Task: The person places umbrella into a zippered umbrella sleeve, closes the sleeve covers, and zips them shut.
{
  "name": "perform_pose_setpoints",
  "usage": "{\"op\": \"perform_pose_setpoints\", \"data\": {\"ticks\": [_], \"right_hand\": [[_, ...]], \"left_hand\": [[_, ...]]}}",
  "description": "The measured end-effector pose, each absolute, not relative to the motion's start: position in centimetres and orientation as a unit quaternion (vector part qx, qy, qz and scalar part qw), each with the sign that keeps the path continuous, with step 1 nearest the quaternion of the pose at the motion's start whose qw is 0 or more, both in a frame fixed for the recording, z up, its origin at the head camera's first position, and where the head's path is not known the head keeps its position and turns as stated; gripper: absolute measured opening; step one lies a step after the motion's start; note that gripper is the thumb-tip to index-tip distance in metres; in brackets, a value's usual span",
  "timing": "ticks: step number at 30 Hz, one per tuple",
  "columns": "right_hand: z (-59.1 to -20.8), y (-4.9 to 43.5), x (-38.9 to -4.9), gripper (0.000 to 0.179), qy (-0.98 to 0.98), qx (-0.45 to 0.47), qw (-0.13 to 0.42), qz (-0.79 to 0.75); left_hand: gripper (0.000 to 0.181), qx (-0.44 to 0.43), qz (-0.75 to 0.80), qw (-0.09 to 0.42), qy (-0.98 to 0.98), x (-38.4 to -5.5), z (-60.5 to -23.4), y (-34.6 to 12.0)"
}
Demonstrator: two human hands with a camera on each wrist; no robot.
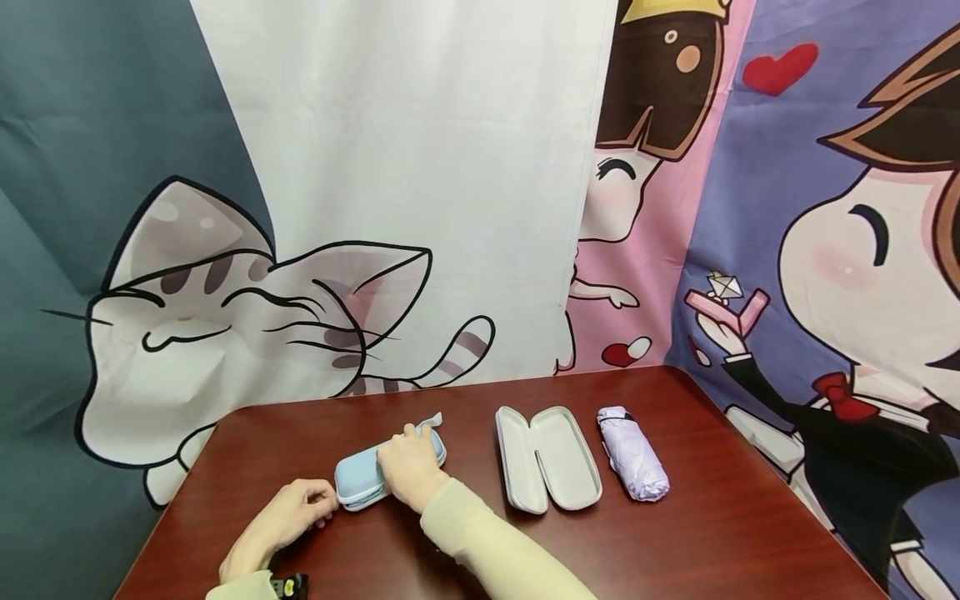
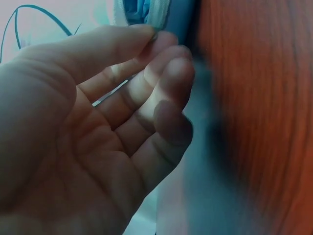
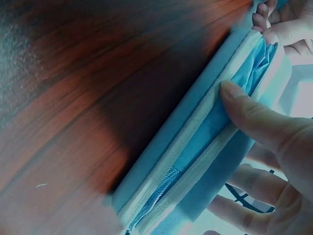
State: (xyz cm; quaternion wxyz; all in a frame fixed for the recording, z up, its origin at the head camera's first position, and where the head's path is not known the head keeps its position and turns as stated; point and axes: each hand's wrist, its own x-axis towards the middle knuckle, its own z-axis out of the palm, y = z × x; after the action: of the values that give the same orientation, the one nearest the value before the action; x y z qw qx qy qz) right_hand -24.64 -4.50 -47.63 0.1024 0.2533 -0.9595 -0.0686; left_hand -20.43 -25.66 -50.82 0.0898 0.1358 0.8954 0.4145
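A light blue zip case (image 1: 358,477) lies on the table, its long side partly unzipped. Folded blue fabric (image 3: 252,71) shows between the pale zipper tapes. My right hand (image 1: 410,467) grips the case from above, with the thumb on the zipper side and the fingers on the far side. At the case's left end, my left hand (image 1: 295,514) has its thumb and forefinger pinched together at the zipper. A small dark bit, seemingly the zipper pull, shows at the thumb tip in the left wrist view; the fingertips mostly hide it.
Right of the blue case, a hinged case (image 1: 572,458) lies spread with its pale grey inside up. Beyond it is a folded lilac umbrella (image 1: 636,458). The reddish-brown table (image 1: 705,533) ends at a cartoon-printed curtain (image 1: 450,167).
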Motion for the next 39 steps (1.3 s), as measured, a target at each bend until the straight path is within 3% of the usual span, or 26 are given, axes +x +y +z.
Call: {"op": "perform_pose_setpoints", "data": {"ticks": [11,14,21,25,32,39], "right_hand": [[-47.8,-4.7,-24.4,0.008,-0.963,0.235,0.109,-0.08],[-47.9,-4.6,-24.3,0.015,-0.959,0.249,0.106,-0.08],[-48.3,-2.7,-25.5,0.056,-0.936,0.337,0.095,-0.043],[-48.3,-1.4,-27.1,0.06,-0.911,0.404,0.085,-0.005],[-48.5,-0.1,-29.2,0.069,-0.895,0.44,-0.012,0.074],[-49.1,-0.1,-29.4,0.069,-0.891,0.445,-0.006,0.088]], "left_hand": [[0.014,0.157,0.448,0.133,0.87,-20.3,-50.3,-25.8],[0.014,0.162,0.461,0.139,0.861,-20.2,-50.8,-26.1],[0.014,0.171,0.484,0.149,0.845,-20.5,-51.7,-26.4],[0.013,0.176,0.48,0.147,0.847,-20.9,-51.7,-26.3],[0.013,0.168,0.477,0.149,0.85,-21.0,-51.8,-26.1],[0.013,0.161,0.479,0.143,0.851,-20.8,-51.6,-26.3]]}}
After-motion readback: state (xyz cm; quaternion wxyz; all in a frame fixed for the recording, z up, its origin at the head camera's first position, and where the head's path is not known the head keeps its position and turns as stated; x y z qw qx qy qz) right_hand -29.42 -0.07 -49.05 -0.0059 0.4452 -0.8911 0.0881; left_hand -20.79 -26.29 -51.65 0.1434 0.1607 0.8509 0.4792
